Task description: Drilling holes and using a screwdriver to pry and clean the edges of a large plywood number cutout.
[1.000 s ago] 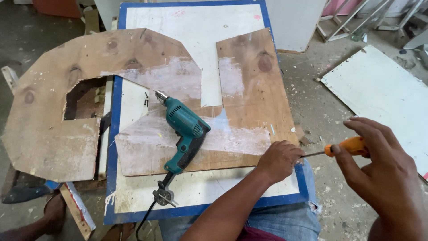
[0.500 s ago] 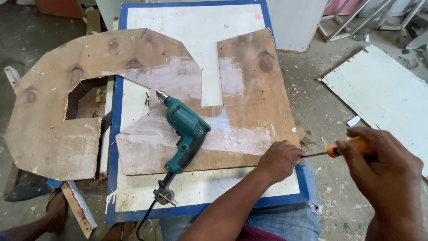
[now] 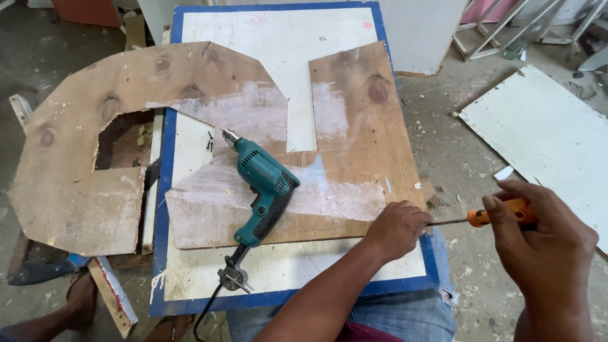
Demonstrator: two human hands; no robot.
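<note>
Right hand (image 3: 548,237) sits at the lower right of the frame, fingers curled tight around the orange handle of a screwdriver (image 3: 484,218), whose shaft points left toward the right edge of the plywood sheet (image 3: 354,152). Left hand (image 3: 396,229) comes up from the bottom centre with the forearm angled up-right, fist closed right at the shaft's tip by the sheet's lower right corner; can't tell exactly what it's pinching. A teal drill (image 3: 263,190) lies untouched mid-frame on the sheet, on the white blue-edged table (image 3: 285,278).

One teal drill (image 3: 263,190), one orange-handled screwdriver (image 3: 487,218) (in the right hand (image 3: 544,244)), one cut plywood sheet (image 3: 190,145), two hands.
</note>
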